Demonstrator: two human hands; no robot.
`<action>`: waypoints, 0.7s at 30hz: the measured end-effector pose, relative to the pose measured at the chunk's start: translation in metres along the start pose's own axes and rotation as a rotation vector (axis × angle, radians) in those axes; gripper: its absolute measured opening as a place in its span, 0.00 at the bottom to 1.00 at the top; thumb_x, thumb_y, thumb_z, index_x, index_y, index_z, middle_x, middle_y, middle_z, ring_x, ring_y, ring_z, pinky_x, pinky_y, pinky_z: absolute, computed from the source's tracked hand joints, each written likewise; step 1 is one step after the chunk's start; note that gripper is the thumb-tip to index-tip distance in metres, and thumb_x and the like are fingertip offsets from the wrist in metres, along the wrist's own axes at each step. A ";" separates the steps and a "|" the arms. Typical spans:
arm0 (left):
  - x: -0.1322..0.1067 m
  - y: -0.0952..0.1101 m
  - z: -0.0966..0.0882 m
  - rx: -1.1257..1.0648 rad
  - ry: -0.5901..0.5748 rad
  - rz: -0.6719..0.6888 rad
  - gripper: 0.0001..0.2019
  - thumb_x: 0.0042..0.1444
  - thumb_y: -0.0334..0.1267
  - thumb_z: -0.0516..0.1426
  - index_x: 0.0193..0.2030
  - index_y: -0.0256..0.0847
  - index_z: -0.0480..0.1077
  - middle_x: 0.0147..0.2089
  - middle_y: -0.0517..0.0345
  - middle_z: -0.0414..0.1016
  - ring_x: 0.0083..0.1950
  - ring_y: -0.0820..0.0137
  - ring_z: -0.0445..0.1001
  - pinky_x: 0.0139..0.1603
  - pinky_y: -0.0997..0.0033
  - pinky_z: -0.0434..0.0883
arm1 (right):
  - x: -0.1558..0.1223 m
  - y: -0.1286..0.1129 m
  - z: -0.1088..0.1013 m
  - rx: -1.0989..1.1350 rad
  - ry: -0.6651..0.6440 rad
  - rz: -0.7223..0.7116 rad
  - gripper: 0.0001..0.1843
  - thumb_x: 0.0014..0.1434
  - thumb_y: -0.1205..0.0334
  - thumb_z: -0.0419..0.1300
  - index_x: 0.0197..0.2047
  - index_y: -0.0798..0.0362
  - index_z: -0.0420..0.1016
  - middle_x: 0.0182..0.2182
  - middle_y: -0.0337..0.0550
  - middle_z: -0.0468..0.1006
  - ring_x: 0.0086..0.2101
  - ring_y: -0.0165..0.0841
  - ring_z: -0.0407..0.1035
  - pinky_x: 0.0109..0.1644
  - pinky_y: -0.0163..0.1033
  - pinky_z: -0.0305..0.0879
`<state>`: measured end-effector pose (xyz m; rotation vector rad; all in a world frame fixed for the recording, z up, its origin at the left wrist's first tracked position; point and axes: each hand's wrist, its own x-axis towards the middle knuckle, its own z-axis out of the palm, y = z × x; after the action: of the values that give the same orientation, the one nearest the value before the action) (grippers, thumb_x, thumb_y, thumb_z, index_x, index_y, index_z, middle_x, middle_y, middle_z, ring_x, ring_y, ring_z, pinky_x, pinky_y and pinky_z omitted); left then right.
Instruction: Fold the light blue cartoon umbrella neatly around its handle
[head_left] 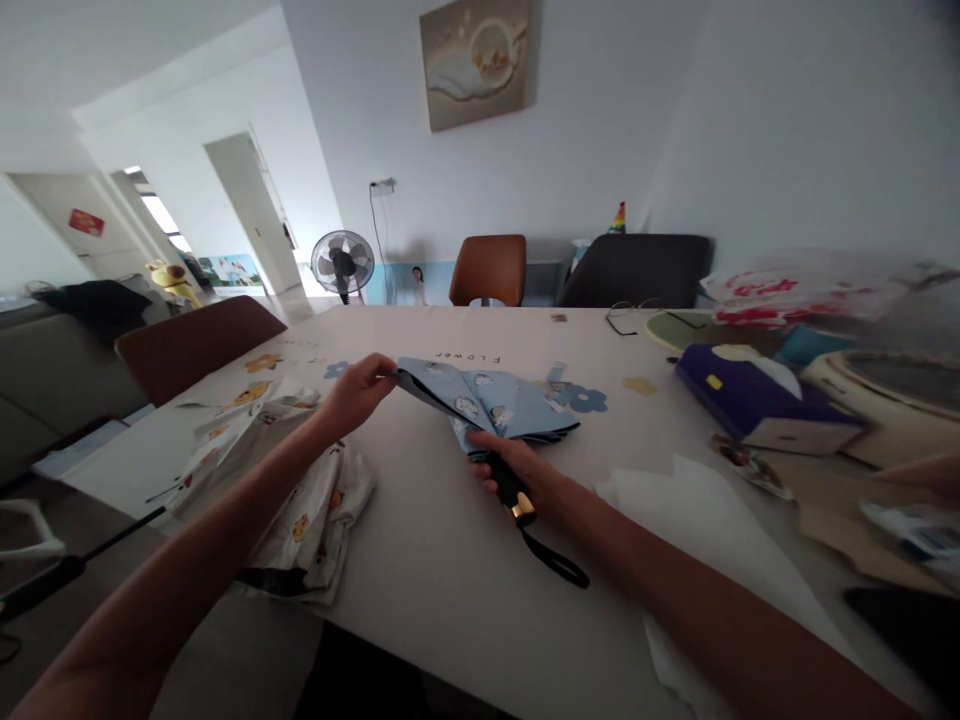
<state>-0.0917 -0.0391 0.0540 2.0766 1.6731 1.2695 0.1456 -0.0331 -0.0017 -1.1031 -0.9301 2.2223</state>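
two hands on blue umbrella, left hand pinching its edge

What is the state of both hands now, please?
Left hand: closed, pinching the edge of the blue umbrella canopy.
Right hand: closed around the umbrella handle.

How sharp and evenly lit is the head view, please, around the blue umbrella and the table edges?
Head view: the blue umbrella and both hands, left hand and right hand, read fairly sharp; the tissue box side at right smears with blur; wide-angle distortion bends the edges; the light is dim and soft.
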 end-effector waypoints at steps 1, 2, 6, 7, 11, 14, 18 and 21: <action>-0.003 -0.004 -0.001 -0.014 -0.001 -0.019 0.08 0.49 0.41 0.54 0.32 0.39 0.65 0.25 0.63 0.66 0.25 0.77 0.60 0.25 0.76 0.58 | 0.001 0.000 -0.002 0.013 -0.012 -0.016 0.14 0.53 0.57 0.60 0.28 0.55 0.60 0.17 0.35 0.64 0.14 0.22 0.58 0.12 0.27 0.56; -0.007 -0.006 -0.001 -0.028 0.000 -0.034 0.08 0.48 0.41 0.54 0.31 0.39 0.65 0.25 0.63 0.66 0.25 0.77 0.60 0.26 0.76 0.58 | 0.003 0.001 -0.003 0.025 -0.031 -0.029 0.15 0.52 0.53 0.60 0.29 0.55 0.60 0.17 0.35 0.65 0.14 0.23 0.59 0.12 0.27 0.57; -0.016 -0.011 -0.004 -0.102 -0.006 -0.067 0.08 0.47 0.42 0.55 0.30 0.39 0.65 0.25 0.63 0.66 0.27 0.75 0.63 0.28 0.75 0.60 | 0.006 0.002 -0.008 0.084 -0.120 -0.087 0.25 0.51 0.37 0.53 0.29 0.55 0.62 0.19 0.39 0.66 0.16 0.25 0.60 0.12 0.29 0.57; -0.018 -0.011 -0.005 -0.121 -0.018 -0.075 0.08 0.47 0.42 0.55 0.31 0.39 0.65 0.26 0.62 0.67 0.28 0.74 0.64 0.29 0.75 0.61 | 0.007 0.002 -0.008 0.093 -0.123 -0.093 0.27 0.50 0.36 0.51 0.29 0.54 0.62 0.19 0.39 0.66 0.16 0.26 0.60 0.12 0.30 0.57; -0.024 -0.010 -0.007 -0.182 -0.056 -0.105 0.09 0.48 0.42 0.55 0.32 0.39 0.67 0.30 0.59 0.72 0.35 0.71 0.70 0.37 0.71 0.66 | 0.011 0.003 -0.009 0.071 -0.087 -0.070 0.26 0.52 0.36 0.50 0.28 0.54 0.61 0.18 0.38 0.65 0.15 0.26 0.59 0.11 0.30 0.57; -0.028 -0.011 -0.008 -0.265 -0.080 -0.108 0.09 0.48 0.41 0.56 0.32 0.38 0.67 0.34 0.55 0.74 0.40 0.68 0.72 0.43 0.67 0.67 | 0.011 0.003 -0.008 0.044 -0.068 -0.052 0.22 0.54 0.40 0.51 0.28 0.53 0.60 0.16 0.36 0.65 0.14 0.25 0.59 0.11 0.30 0.56; -0.034 -0.017 -0.010 -0.339 -0.112 -0.076 0.06 0.47 0.38 0.57 0.31 0.38 0.67 0.39 0.52 0.74 0.46 0.66 0.71 0.51 0.63 0.65 | 0.005 0.001 -0.005 -0.021 -0.050 -0.017 0.16 0.55 0.49 0.55 0.27 0.54 0.59 0.15 0.35 0.64 0.13 0.24 0.57 0.12 0.28 0.55; -0.039 -0.021 -0.012 -0.338 -0.140 -0.049 0.04 0.47 0.34 0.56 0.31 0.38 0.68 0.39 0.52 0.74 0.48 0.66 0.71 0.53 0.62 0.65 | 0.001 -0.001 -0.003 -0.087 -0.035 0.044 0.17 0.55 0.50 0.54 0.25 0.53 0.57 0.13 0.35 0.63 0.12 0.24 0.57 0.11 0.28 0.52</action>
<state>-0.1148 -0.0696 0.0290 1.8649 1.3356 1.2579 0.1478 -0.0309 -0.0023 -1.1367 -1.0352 2.2626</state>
